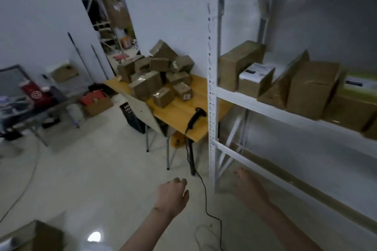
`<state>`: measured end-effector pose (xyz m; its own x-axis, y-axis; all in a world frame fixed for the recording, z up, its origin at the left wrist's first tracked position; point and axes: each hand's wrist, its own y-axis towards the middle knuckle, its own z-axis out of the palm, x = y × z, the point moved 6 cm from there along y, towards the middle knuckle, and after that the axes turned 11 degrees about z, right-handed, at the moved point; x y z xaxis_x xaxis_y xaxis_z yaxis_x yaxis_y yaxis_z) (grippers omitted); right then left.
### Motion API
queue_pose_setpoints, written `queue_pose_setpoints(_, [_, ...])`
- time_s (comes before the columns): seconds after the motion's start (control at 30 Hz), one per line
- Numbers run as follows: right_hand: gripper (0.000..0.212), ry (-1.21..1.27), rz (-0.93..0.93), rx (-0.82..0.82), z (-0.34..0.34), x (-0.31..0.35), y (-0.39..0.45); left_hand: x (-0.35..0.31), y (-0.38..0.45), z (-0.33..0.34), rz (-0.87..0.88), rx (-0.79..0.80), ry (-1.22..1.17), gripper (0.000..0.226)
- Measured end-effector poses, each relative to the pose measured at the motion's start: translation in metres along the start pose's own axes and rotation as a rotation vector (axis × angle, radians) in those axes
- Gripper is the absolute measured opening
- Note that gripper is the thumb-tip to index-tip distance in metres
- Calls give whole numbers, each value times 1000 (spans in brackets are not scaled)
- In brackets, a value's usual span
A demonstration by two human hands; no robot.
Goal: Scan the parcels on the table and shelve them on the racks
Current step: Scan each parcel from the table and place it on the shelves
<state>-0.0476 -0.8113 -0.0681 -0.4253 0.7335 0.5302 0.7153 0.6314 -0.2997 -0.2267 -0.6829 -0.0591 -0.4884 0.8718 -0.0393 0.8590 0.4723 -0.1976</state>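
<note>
Both hands hang low over the pale glossy floor and hold nothing: the left hand (173, 193) has its fingers loosely curled, the right hand (247, 186) has relaxed, slightly spread fingers just beside the foot of the white metal rack (212, 79). Ahead, the black handheld barcode scanner (196, 117) lies near the wooden table's (179, 114) near edge, its long axis running from the head toward that edge, cable trailing to the floor. Brown cardboard parcels (155, 75) pile up toward the table's far edge. More brown cardboard boxes (312, 87) stand on the rack's middle shelf.
</note>
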Motion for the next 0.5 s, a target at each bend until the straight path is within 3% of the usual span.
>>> queue_pose_setpoints(0.27, [34, -79, -140, 19, 46, 148, 66, 132, 18, -67, -110, -139, 50, 36])
queue_pose_setpoints(0.5, [19, -101, -198, 41, 78, 243, 177, 236, 81, -87, -139, -128, 85, 36])
